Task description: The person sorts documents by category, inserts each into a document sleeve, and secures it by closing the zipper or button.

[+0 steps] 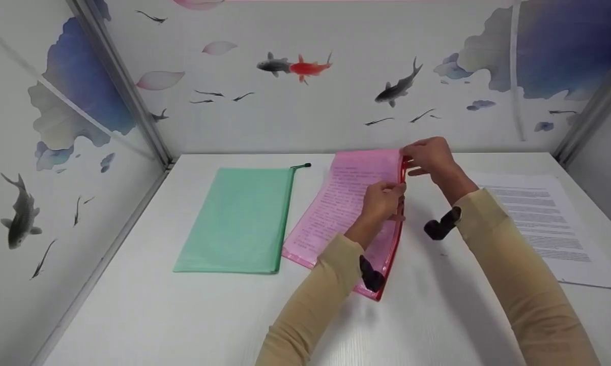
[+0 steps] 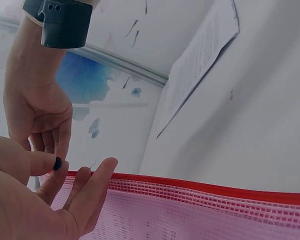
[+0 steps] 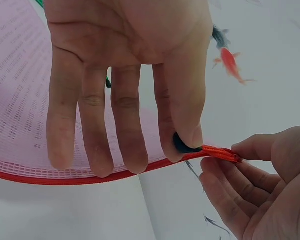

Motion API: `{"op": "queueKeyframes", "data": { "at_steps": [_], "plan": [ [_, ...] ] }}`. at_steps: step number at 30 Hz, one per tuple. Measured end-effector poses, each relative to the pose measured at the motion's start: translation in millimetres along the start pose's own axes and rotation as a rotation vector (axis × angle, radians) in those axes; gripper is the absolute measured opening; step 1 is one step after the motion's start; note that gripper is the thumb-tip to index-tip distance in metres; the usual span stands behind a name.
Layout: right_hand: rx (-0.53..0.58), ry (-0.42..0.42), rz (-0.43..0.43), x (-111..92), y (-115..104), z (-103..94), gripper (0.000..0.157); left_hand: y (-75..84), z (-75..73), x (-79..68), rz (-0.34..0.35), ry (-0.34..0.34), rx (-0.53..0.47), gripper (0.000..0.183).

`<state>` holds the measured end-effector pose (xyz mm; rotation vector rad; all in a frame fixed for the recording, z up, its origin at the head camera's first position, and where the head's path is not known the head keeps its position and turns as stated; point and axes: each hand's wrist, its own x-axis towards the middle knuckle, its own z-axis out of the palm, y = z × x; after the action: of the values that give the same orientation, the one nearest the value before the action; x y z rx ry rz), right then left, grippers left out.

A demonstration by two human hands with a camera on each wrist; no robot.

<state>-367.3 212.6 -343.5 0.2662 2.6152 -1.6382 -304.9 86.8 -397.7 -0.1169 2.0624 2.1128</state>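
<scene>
A pink mesh zip folder [image 1: 348, 175] with a red zip [image 2: 200, 186] lies at the middle of the table, its zip edge lifted. Printed text shows through it. My left hand [image 1: 379, 202] is halfway up that edge, pinching a small dark zip pull [image 3: 186, 144] between thumb and index finger. Its other fingers [image 3: 127, 125] stretch across the mesh by the zip. At the folder's far corner my right hand [image 1: 430, 156] pinches the end of the red zip between thumb and fingers. In the left wrist view the right hand [image 2: 42, 112] reaches down behind the left one.
A green zip folder [image 1: 236, 223] lies flat left of the pink one, its dark pull [image 1: 307, 165] at the far corner. Printed sheets [image 1: 544, 223] lie at the right. A patterned wall [image 1: 325, 117] stands along the table's back edge, with side panels left and right.
</scene>
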Motion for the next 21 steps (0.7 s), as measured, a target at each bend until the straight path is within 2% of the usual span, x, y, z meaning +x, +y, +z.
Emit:
{"op": "queueKeyframes", "data": {
  "at_steps": [8,15,21],
  "plan": [
    [0.014,0.013,-0.009,2,-2,-1.5,0.04,-4.9,-3.0,-8.1,-0.027,-0.006,-0.025,0.014],
    [0.053,0.076,-0.025,7,-2,-14.0,0.041,-13.5,-5.5,-17.5,-0.074,-0.042,-0.014,0.013],
    [0.093,0.062,-0.016,9,1,-20.0,0.042,-23.3,-12.5,-23.3,-0.083,-0.094,-0.035,0.013]
  ]
}}
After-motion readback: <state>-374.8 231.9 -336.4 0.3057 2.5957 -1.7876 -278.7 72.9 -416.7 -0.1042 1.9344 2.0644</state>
